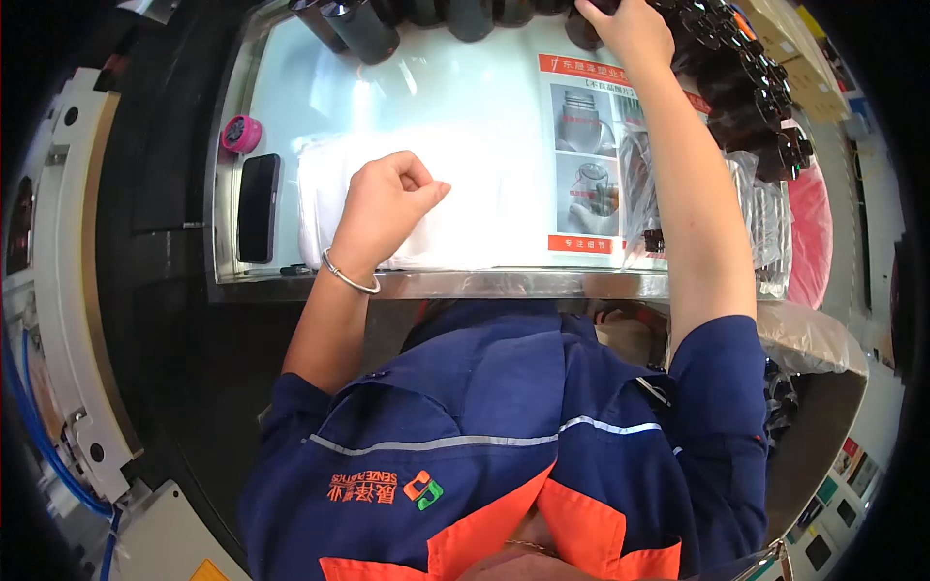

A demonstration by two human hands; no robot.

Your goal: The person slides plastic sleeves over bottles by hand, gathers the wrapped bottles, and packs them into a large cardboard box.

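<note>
Over the white sheets [465,218] on the bright table, my left hand [392,198] is loosely closed, its fingers curled and nothing visible in them. It wears a silver bangle [351,274]. At the top edge, my right hand [635,34] reaches to a dark bottle [582,32], its thumb and fingers closed on it; part of the grip is cut off by the frame. More dark bottles [360,31] line the back of the table. Dark glossy bottles [751,92] crowd the back right corner, beside my right forearm.
A phone [259,208] and a round pink container [241,134] are at the left edge. A printed sheet with bottle photos [586,155] lies right of centre. Clear plastic bags [760,208] sit by my right forearm. The metal table rim [484,284] runs along the front.
</note>
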